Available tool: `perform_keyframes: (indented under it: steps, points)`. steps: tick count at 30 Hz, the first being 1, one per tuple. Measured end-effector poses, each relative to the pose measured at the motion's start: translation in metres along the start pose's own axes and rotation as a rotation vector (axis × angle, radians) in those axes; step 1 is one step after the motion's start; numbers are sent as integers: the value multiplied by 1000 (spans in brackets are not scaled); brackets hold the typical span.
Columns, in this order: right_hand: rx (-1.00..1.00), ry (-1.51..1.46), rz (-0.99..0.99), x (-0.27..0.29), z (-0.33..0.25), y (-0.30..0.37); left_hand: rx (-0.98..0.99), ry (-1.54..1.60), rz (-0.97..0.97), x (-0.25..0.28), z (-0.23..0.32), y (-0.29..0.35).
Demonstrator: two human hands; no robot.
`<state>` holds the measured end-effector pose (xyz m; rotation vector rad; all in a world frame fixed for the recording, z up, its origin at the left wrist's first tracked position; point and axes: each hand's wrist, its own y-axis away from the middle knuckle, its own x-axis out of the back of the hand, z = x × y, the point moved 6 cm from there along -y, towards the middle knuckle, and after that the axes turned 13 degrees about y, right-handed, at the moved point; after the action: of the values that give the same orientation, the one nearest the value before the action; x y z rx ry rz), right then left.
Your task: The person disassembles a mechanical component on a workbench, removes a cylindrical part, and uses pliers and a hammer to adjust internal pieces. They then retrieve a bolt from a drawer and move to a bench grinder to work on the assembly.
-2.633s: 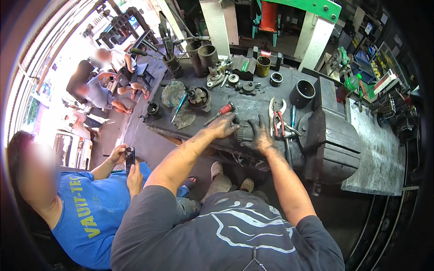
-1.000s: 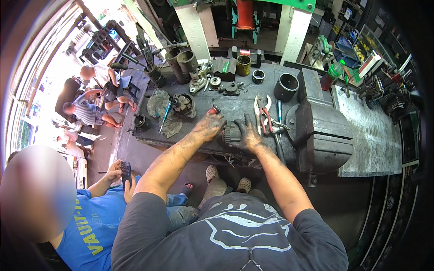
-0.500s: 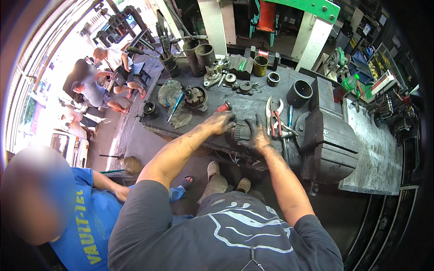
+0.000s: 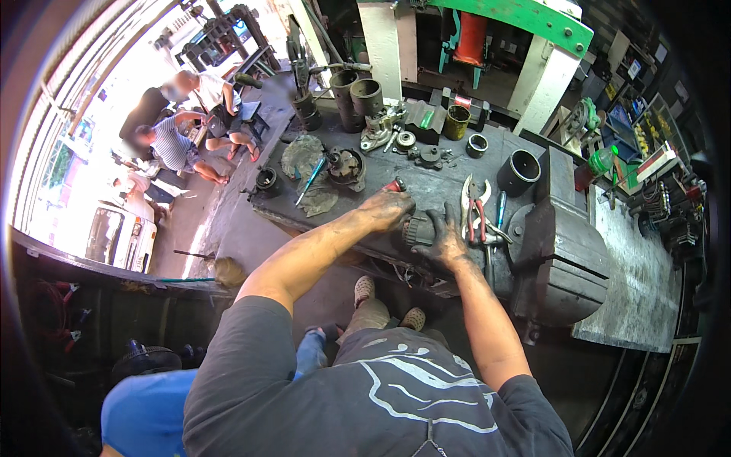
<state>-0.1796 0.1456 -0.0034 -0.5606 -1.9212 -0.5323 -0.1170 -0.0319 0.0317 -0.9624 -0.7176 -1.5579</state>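
Both my hands are black with grease and rest on a dark workbench (image 4: 449, 179). My left hand (image 4: 384, 209) grips a red-handled tool (image 4: 394, 185) whose handle end pokes out above the knuckles. My right hand (image 4: 445, 240) is closed around a small dark ribbed metal part (image 4: 417, 228) that lies between the two hands. The tool's working end is hidden under my left hand.
Red-handled pliers (image 4: 474, 209) and a blue screwdriver (image 4: 311, 181) lie on the bench among cylinders (image 4: 518, 171), round parts and a rag (image 4: 304, 156). A big vise (image 4: 560, 244) stands to the right. A person in blue (image 4: 145, 415) is at lower left; others crouch outside at upper left.
My hands have stayed on the part at the bench's front edge. The person in blue has dropped lower in view, and only a shoulder shows now.
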Motion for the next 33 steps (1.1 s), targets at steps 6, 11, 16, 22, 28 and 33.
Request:
perform_keyframes:
  steps: [6,11,16,22,28,33]
  points:
    - [-20,16,-29,-10,6,-5,40,-98,-77,-16,-6,0]
    - [11,130,54,-10,4,-7,-41,-219,-53,-23,-4,0]
    - [-21,2,-5,-13,6,-7,-106,-208,34,-22,-4,1]
    - [20,60,46,-15,7,-9,-65,-91,24,-26,-22,2]
    - [16,48,40,-21,12,-12,-142,-193,62,-35,-27,2]
    - [11,20,57,-20,10,-10,-59,-119,12,-34,-26,-4]
